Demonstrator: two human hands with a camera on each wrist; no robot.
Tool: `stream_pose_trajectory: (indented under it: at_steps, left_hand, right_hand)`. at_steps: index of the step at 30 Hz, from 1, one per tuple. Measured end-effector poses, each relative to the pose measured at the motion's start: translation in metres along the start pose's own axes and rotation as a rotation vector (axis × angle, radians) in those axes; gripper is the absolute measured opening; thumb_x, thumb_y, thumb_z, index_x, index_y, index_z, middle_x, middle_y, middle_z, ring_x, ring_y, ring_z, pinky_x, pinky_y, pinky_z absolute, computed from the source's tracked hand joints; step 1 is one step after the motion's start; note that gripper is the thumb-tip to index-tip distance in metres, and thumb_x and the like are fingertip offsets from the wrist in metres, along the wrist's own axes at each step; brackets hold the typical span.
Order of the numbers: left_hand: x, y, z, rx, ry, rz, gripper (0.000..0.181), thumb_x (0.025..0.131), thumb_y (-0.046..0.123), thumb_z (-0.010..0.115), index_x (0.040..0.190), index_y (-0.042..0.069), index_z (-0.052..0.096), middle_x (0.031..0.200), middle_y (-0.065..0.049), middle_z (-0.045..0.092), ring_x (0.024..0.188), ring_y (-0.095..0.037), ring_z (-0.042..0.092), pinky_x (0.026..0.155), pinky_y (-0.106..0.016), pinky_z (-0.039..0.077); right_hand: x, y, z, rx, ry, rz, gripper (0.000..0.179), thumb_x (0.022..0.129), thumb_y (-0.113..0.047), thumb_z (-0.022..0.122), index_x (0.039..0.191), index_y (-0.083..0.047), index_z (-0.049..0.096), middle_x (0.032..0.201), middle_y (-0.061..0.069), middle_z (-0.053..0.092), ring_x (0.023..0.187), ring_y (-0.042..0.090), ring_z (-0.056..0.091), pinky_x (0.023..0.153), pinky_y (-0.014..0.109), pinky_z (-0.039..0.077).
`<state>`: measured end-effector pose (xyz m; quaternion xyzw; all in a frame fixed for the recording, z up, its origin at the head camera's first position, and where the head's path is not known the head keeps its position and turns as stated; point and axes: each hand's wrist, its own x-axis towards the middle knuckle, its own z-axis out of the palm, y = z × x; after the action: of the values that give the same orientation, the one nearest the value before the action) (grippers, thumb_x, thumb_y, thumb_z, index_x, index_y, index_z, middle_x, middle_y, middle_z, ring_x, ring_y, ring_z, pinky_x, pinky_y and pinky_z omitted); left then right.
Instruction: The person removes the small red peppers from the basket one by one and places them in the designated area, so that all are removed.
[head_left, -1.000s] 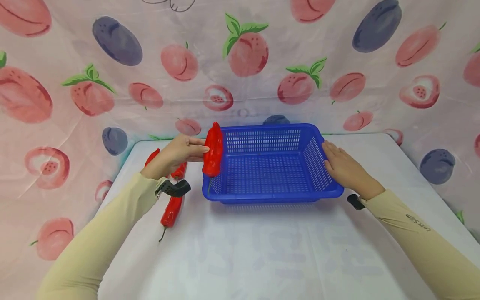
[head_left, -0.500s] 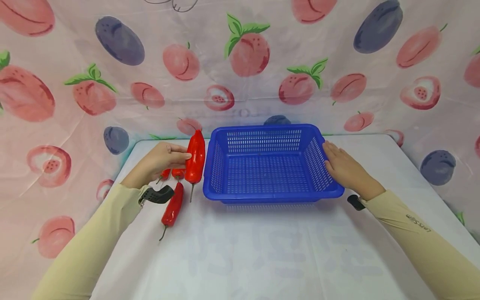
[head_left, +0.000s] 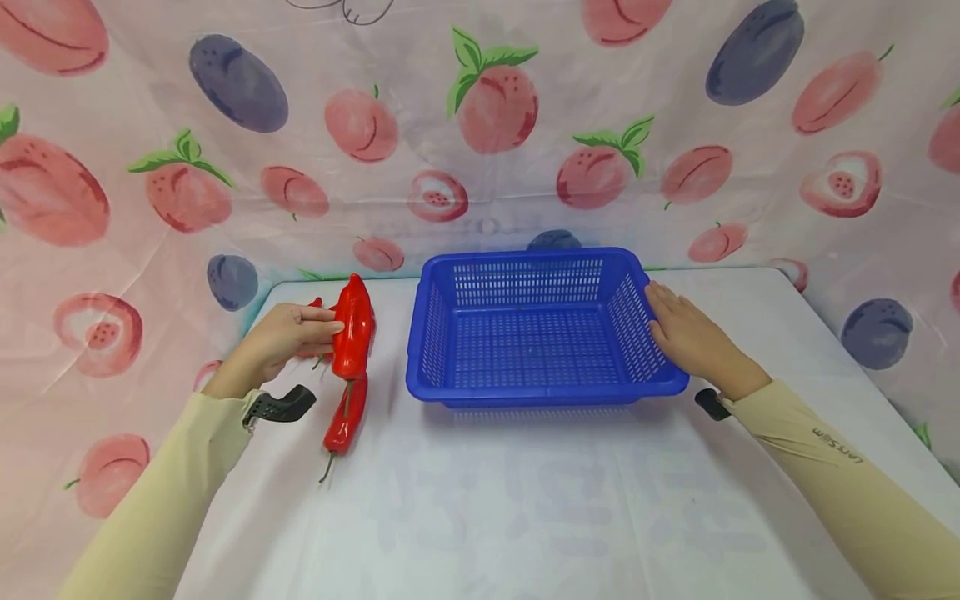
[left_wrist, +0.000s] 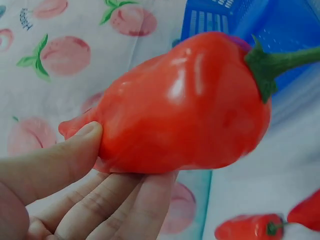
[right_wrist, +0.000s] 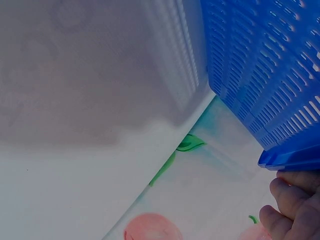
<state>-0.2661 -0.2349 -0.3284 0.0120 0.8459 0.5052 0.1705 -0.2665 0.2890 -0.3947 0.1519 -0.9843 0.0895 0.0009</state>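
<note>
In the head view my left hand (head_left: 288, 335) pinches a red pepper (head_left: 352, 329) between thumb and fingers, its tip up and green stem down. The left wrist view shows the thumb (left_wrist: 80, 140) on one side of the pepper (left_wrist: 185, 105) and the fingers under it. The held pepper overlaps other red peppers on the table, partly hiding them; one with a long stem (head_left: 345, 425) lies nearer the front. My right hand (head_left: 690, 333) rests its extended fingers against the right rim of a blue plastic basket (head_left: 547, 392), which has slotted walls and nothing inside.
A white cloth (head_left: 540, 492) covers the table, and a fruit-print curtain (head_left: 487, 192) hangs behind its back edge. More red peppers (left_wrist: 250, 227) lie below the left hand. A black strap (head_left: 281, 407) sits on the left wrist.
My left hand has moved left and slightly down with the pepper, from the basket's left rim to over the other peppers. The right hand and the basket have stayed put.
</note>
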Motion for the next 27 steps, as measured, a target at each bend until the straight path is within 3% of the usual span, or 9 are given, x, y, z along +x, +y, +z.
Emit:
stream_pose_trajectory:
  at_steps: [6,27]
  left_hand:
    - [-0.005,-0.017,-0.01,-0.026,-0.003,-0.016,0.059,0.094,0.022,0.058,0.135,-0.015,0.038,0.09,0.009,0.065,0.078,0.002,0.067,0.078,-0.02,0.057]
    - [-0.007,-0.07,-0.039,-0.033,0.025,-0.145,0.07,0.094,0.033,0.055,0.141,-0.012,0.029,0.088,0.016,0.062,0.078,0.004,0.066,0.08,-0.019,0.056]
  right_hand:
    - [0.0,0.0,0.0,0.006,-0.011,0.009,0.057,0.1,-0.017,0.032,0.145,0.012,0.013,0.152,0.03,0.015,0.142,0.043,0.013,0.116,0.058,0.012]
    - [0.001,0.0,0.0,0.015,-0.002,0.002,0.057,0.1,-0.017,0.033,0.145,0.013,0.013,0.151,0.032,0.015,0.142,0.044,0.014,0.116,0.058,0.012]
